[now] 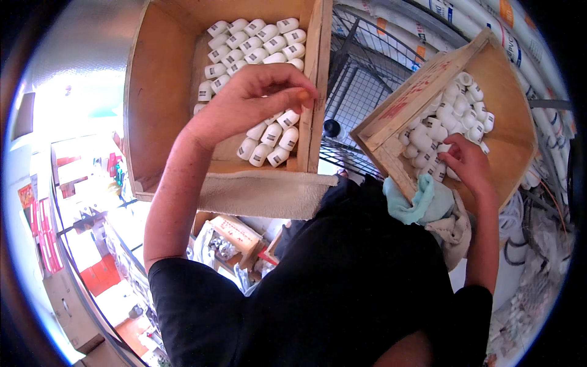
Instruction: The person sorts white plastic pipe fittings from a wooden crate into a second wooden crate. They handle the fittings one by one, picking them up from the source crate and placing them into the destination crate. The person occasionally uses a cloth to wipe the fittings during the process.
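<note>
My left hand is over the left wooden box, its thumb and bent fingers close together near the box's right wall. Whether anything small is between the fingertips is hidden. Below it, white plastic pipe end caps lie in slanted rows, most with a dark printed mark facing up. My right hand reaches into the tilted right wooden box, with thumb and fingers on a white end cap. Around that cap, more loose white caps are piled in mixed directions.
A black wire rack is between the boxes. A beige towel hangs along the left box's front edge; a light-green cloth covers the right box's near corner. Wrapped white pipes run behind. Below the left box is a carton.
</note>
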Tool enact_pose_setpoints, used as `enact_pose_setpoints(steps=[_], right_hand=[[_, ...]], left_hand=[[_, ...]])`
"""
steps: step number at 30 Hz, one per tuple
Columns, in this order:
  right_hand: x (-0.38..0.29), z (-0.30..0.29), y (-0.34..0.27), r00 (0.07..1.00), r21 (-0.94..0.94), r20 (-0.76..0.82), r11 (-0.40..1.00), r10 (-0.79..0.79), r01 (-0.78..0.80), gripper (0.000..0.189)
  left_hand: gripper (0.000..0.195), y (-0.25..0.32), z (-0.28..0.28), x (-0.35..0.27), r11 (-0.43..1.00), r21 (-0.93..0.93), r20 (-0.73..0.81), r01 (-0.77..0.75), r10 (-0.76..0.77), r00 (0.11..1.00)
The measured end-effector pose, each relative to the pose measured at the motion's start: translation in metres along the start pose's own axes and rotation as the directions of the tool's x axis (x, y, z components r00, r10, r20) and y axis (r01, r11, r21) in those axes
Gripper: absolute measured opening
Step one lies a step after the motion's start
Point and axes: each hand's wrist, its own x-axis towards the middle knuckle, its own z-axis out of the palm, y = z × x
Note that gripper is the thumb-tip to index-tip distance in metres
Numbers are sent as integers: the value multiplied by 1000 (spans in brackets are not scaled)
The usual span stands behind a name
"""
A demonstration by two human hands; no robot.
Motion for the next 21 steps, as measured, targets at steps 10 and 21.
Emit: enact_pose_setpoints(steps=[10, 21], right_hand=[[7, 6, 34, 993, 265, -117, 964, 18, 14, 22], [7, 3, 34, 993, 317, -113, 948, 20, 17, 21]], left_hand=[[23, -72, -38, -59, 457, 582, -46, 673, -807, 588], [33, -185, -44, -90, 440, 625, -63, 645, -795, 603]])
